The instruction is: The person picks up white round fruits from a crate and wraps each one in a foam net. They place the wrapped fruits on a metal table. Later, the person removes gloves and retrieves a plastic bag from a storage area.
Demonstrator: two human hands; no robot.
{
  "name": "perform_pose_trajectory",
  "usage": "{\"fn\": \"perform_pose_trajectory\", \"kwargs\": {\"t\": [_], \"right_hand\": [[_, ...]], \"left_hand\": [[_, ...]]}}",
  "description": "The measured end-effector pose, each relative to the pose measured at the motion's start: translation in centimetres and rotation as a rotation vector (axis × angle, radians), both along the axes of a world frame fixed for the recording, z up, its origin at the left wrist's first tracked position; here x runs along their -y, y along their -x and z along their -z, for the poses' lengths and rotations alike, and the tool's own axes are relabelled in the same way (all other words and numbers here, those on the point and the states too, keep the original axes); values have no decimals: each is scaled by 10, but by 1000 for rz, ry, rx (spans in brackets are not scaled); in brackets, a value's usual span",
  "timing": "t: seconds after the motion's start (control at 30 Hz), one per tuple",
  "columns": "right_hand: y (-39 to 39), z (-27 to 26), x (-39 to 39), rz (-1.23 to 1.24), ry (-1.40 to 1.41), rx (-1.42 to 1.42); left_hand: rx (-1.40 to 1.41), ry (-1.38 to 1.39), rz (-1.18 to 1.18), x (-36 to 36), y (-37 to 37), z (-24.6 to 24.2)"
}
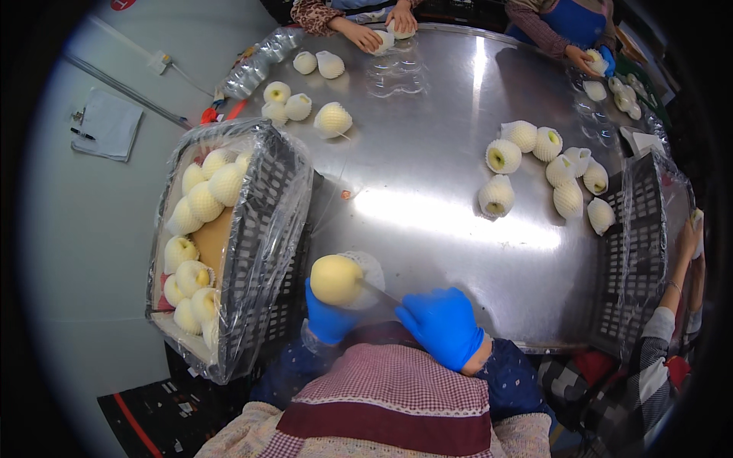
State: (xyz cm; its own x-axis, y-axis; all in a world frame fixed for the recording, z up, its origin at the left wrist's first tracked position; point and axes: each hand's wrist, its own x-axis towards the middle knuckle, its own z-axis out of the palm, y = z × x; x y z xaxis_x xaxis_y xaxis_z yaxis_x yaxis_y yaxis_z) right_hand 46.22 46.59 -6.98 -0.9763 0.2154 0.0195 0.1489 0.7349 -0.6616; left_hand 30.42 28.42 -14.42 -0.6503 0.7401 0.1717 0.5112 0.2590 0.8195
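My left hand [331,318], in a blue glove, holds a pale yellow pear or apple [335,279] from below. An opened white foam net [369,275] lies behind and beside the fruit. In my gloved right hand [442,327] is a narrow dark tool, perhaps a knife [379,292]; its far end meets the fruit's right side. Whether the tip enters the flesh cannot be told. Both hands are at the near edge of the steel table [418,172]. A fruit in a foam net [333,120] stands farther back on the left.
At left stands a plastic-lined black crate [269,229] of netted fruits; another crate [630,252] is at right. Several netted fruits [504,156] lie right of centre. Clear plastic trays [396,74] are at the back. Co-workers' hands [358,35] are at the far edge, others [690,235] at right.
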Motion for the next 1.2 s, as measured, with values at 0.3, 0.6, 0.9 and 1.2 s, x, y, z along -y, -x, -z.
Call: {"fn": "perform_pose_trajectory", "kwargs": {"t": [0.3,0.6,0.9,1.2], "right_hand": [[1,10,-6,-115,37,-85],[-1,22,-34,-248,448,76],[-4,11,-41,-265,504,115],[-21,30,-43,-53,416,-34]], "left_hand": [[100,-10,19,9,1,11],[181,63,104,11,-7,3],[218,-122,-29,-1,-8,8],[525,-16,-95,14,13,5]]}}
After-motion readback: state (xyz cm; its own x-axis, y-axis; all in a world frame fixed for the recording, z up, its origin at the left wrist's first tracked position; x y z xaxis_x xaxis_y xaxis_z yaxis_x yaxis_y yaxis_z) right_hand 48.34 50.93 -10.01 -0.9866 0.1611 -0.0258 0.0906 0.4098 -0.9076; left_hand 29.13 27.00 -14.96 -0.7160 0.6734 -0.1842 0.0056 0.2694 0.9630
